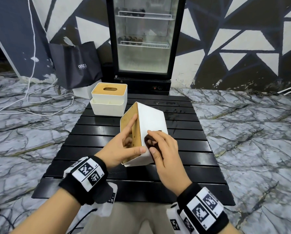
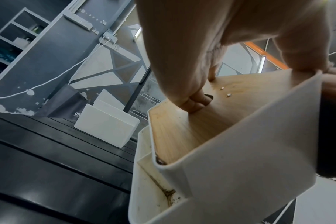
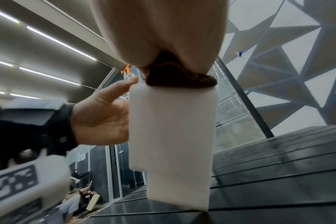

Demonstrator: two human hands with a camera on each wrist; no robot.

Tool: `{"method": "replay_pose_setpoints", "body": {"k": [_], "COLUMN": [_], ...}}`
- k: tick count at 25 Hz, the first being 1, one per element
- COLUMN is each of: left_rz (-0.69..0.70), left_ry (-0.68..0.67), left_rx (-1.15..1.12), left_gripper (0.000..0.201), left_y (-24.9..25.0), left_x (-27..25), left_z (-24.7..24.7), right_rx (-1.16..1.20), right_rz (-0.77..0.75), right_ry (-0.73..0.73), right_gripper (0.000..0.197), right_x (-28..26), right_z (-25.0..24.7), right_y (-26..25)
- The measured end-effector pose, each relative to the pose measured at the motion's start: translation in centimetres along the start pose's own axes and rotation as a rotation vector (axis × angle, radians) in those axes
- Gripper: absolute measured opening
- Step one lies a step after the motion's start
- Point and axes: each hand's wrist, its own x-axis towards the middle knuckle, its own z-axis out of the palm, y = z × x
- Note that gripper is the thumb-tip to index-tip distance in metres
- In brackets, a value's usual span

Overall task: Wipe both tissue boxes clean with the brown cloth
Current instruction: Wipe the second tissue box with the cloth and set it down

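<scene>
On the slatted table [image 1: 183, 149], left hand [image 1: 119, 149] grips the tilted tissue box [image 1: 151, 120]; right hand [image 1: 165, 154] pinches brown cloth [image 1: 150, 141] against its near edge.

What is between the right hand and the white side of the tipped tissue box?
The brown cloth, bunched under the right hand, lies against the tipped tissue box; the head and right wrist views show it.

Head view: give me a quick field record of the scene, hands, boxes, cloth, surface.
surface: black slatted table
near tissue box: tipped on its side, wooden lid facing left
far tissue box: upright at the table's back left, untouched
left hand: grips the near box, fingers in the lid slot
right hand: presses the brown cloth on the box's white side
progress: near box being wiped
</scene>
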Motion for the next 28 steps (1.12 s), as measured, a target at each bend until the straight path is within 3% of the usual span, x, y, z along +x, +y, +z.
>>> {"method": "replay_pose_setpoints", "body": {"k": [5,10,15,19,28], "left_rz": [-0.004,-0.016,-0.035,-0.026,-0.016], "left_ry": [-0.006,-0.05,-0.055,-0.08,-0.097], "left_rx": [0.023,0.058,0.068,0.084,0.1], "left_gripper": [0.098,0.1,0.101,0.102,0.102], "left_y": [-0.2,0.0,-0.2,0.1,0.4], "left_x": [-0.3,-0.5,-0.8,-0.6,-0.5], "left_z": [-0.1,-0.2,-0.6,-0.4,0.2], "right_rx": [-0.041,-0.078,-0.1,-0.094,-0.085], "right_rz": [0.049,-0.011,0.061,-0.003,0.074], "right_ry": [0.025,-0.026,0.004,-0.022,-0.085], "right_gripper": [0.042,0.045,0.043,0.043,0.04], "right_x": [0.0,2.1,2.9,2.0,6.6], "right_z": [-0.4,0.0,-0.6,0.2,-1.2], "right_y": [0.6,-0.4,0.2,-1.0,-1.1]}}
